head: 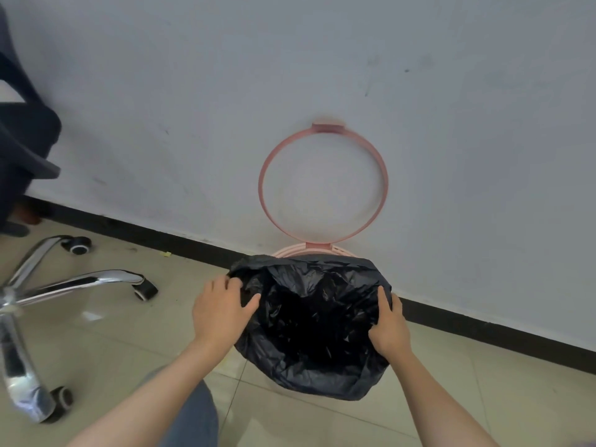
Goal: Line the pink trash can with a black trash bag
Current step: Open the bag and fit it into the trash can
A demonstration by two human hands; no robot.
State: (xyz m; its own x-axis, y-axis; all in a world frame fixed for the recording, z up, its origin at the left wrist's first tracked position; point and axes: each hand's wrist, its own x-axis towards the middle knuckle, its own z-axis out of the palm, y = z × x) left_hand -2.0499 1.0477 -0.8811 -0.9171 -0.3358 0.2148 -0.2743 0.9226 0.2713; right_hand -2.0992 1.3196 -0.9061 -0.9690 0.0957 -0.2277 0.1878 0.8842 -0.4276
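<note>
Crinkled black trash bag [309,321] draped open over pink trash can [322,251]

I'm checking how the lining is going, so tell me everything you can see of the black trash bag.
The black trash bag is thin, glossy, crinkled plastic, its mouth open upward and dark inside. It drapes over the pink trash can, hiding all but a strip of far rim, with its edge hanging down the near side. The left hand grips its left edge, the right hand its right edge.
</note>
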